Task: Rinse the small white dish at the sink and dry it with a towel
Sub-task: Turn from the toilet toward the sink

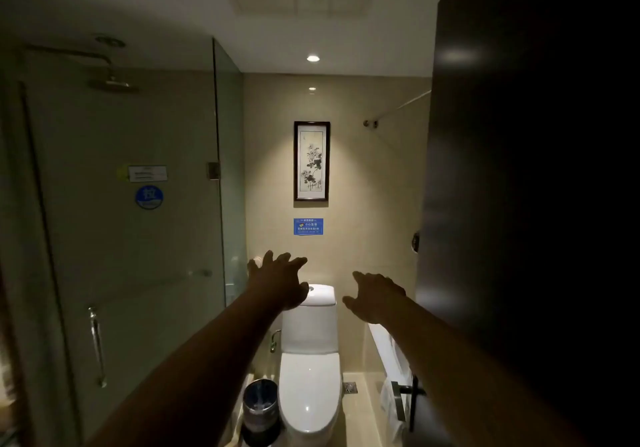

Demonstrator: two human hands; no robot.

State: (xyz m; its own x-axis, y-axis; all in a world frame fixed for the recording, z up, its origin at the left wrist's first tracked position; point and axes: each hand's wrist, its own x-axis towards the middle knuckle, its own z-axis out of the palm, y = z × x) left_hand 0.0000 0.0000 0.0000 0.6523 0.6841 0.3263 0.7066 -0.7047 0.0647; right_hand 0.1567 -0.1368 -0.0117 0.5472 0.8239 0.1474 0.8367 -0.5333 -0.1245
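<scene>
Currently both bare arms reach forward into a dim beige-tiled bathroom. Dark wooden door [519, 169] fills the right side, its edge and metal lever handle [403, 394] showing low down. Frosted glass shower enclosure [121, 238] takes the left, with a round blue sticker [149, 197], a long chrome pull handle [97, 346] and a blurred overhead shower head [112, 83]. White ceramic toilet [310, 377] sits centre, lid shut, cylindrical metal waste bin [259, 408] just beside it on the tiled floor. White towels [389, 353] hang low right, partly hidden behind the right forearm and door. Black-framed ink flower painting [311, 161] hangs on the back wall above a small blue notice [308, 226], text unreadable. Left hand [278, 282] and right hand [375, 297] are empty, fingers spread wide, palms down. Small white dish and sink: out of frame.
</scene>
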